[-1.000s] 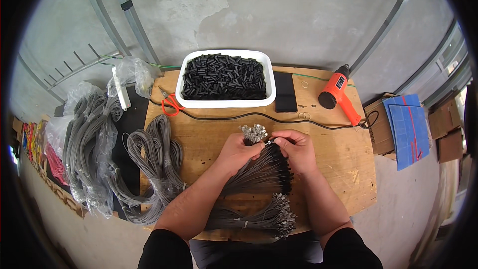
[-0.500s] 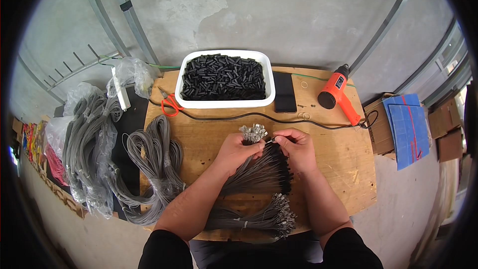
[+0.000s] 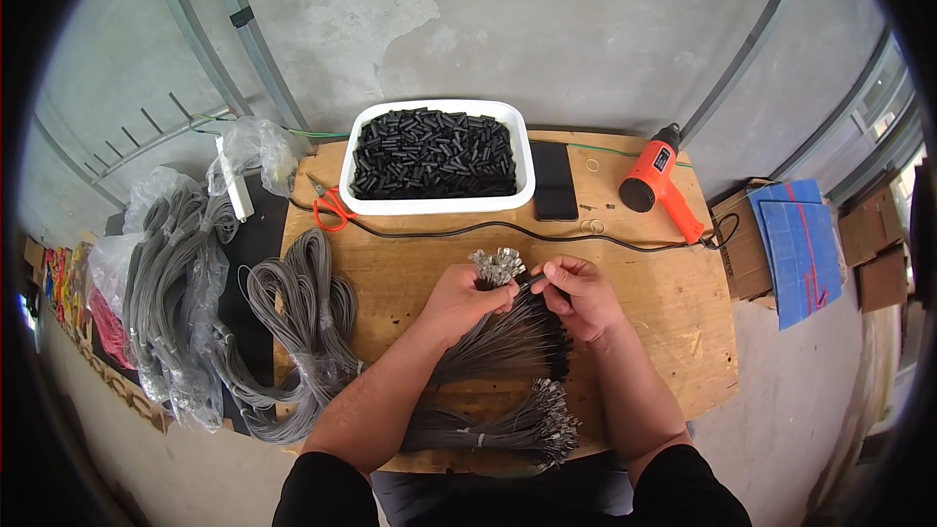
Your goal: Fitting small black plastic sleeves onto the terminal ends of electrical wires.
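The left hand (image 3: 467, 301) gripped grey wires (image 3: 493, 342) while the right hand (image 3: 583, 301) pinched a small black sleeve (image 3: 534, 280) over a wooden table (image 3: 673, 342).

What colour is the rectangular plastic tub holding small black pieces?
The rectangular plastic tub is white, clearest in the head view.

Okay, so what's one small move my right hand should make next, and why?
I'd probably nudge the small dark piece pinched by your right hand slightly toward your left hand, which grips the metal-ended grey wires. It sits between both hands, and the fanned wires below have black ends; whether this one is fully seated is too small to tell.
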Tool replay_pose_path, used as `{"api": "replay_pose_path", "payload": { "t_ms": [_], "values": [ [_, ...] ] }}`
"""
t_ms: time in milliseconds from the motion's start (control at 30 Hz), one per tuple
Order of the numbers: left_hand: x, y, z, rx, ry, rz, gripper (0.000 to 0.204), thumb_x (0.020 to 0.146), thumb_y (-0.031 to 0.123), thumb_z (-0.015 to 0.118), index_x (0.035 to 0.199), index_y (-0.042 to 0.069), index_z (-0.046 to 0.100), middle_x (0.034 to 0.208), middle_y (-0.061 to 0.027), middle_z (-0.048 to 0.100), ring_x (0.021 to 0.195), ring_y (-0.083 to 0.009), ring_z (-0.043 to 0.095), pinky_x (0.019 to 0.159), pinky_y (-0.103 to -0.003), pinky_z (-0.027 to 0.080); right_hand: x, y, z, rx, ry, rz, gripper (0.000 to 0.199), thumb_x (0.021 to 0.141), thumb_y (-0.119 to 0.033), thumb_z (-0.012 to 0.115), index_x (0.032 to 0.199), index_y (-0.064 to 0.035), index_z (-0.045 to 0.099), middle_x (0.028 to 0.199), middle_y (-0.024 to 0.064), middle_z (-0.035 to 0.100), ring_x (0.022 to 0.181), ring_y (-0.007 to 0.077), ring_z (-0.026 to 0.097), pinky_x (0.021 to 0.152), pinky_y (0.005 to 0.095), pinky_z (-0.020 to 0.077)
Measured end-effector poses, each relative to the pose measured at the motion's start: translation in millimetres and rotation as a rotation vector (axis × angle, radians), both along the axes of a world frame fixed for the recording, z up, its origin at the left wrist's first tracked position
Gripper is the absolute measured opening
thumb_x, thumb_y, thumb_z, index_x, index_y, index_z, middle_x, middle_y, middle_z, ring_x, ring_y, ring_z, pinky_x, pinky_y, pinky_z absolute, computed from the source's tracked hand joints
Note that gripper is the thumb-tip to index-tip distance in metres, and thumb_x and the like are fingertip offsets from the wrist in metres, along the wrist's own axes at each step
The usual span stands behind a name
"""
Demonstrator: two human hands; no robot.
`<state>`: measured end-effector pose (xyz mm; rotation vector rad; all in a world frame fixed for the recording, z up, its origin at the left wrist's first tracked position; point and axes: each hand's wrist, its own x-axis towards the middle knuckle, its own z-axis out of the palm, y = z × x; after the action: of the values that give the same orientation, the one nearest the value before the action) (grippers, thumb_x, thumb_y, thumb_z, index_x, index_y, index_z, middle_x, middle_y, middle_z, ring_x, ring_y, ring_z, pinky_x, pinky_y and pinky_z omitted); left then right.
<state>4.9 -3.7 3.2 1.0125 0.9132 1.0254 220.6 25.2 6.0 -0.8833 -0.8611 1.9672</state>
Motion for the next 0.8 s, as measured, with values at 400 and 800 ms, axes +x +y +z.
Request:
{"api": "replay_pose_path", "payload": {
  "t_ms": [400,800],
  "values": [
    [-1.2,-0.2,1.0,-0.025,0.023,-0.016,0.008,0.089,0.005,0.07,0.091,-0.003,0.068,0.078,-0.0046,0.065,0.07,-0.0116,0.06,0.067,-0.026,0.048,0.3,-0.7,-2.5,0.048,-0.034,0.036,0.018,0.096,-0.018,0.068,0.101,-0.0001,0.068,0.084,0.0116,0.071,0.051,0.0053,0.041,0.047,0.0184,0.032],
    [-3.4,1.1,-7.6,0.035,0.183,-0.044,0.016,0.091,0.008,0.071,0.102,-0.004,0.07,0.085,-0.0038,0.07,0.075,-0.0094,0.063,0.07,-0.024,0.052,-4.8,-3.6,2.7,0.349,-0.305,-0.024,0.022,0.092,-0.003,0.067,0.113,0.0022,0.067,0.105,0.0048,0.069,0.099,0.011,0.061,0.093,0.0275,0.0481]
  ]
}}
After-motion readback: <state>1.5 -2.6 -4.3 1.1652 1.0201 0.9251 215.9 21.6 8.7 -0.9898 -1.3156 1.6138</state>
